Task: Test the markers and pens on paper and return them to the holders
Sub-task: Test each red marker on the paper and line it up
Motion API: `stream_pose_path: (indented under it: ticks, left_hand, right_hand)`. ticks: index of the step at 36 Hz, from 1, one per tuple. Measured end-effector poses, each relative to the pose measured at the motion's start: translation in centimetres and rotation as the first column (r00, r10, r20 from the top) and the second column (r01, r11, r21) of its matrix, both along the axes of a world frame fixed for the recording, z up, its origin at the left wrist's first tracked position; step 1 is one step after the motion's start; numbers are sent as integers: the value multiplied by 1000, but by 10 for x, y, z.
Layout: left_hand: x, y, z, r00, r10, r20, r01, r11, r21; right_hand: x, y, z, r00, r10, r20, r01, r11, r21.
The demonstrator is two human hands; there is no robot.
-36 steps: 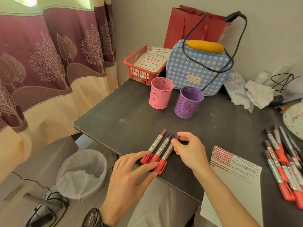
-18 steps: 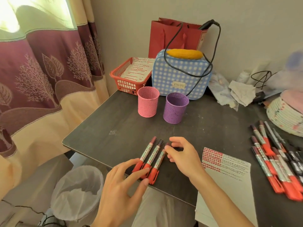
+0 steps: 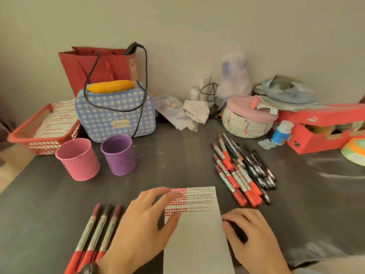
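Note:
A white paper with red and black test marks at its top lies at the front of the dark table. My left hand rests flat with its fingers spread over the paper's left edge. My right hand lies on the table touching the paper's right edge, fingers loosely bent, holding nothing. Three red markers lie side by side left of my left hand. A heap of red markers and black pens lies to the right. Behind stand an empty pink holder and an empty purple holder.
At the back stand a red basket with marked sheets, a blue checked bag with a black cable, a red paper bag, a woven lidded basket, a small bottle and a red box.
The view swung right. Both hands left the three red markers and moved right onto the paper, the left on its left edge, the right at its right edge.

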State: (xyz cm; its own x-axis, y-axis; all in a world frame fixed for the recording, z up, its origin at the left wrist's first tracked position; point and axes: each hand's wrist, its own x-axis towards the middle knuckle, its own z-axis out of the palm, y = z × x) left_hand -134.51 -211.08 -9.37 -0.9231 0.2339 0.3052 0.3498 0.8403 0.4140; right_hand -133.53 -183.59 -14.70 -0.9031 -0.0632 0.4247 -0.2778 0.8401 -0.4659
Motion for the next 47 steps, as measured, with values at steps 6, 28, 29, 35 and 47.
stream_pose_path:
  ticks: [6,28,29,35,47]
  left_hand:
    - [-56,81,0,964,-217,151,239,961,-141]
    - [-124,151,-7,838,-155,523,175,984,11]
    - [-124,149,-5,830,-153,537,154,987,44]
    - [-112,124,10,769,-245,590,-19,914,404]
    - [-38,63,16,816,-376,439,-302,372,878]
  right_hand:
    - [7,-1,-14,994,-74,-83,74,997,-7]
    - [10,1,-13,996,-85,13,85,994,-62]
    - [10,1,-13,996,-85,13,85,994,-63]
    - [11,2,-14,996,-85,6,85,994,-72]
    - [7,1,-15,995,-97,-35,93,992,-90]
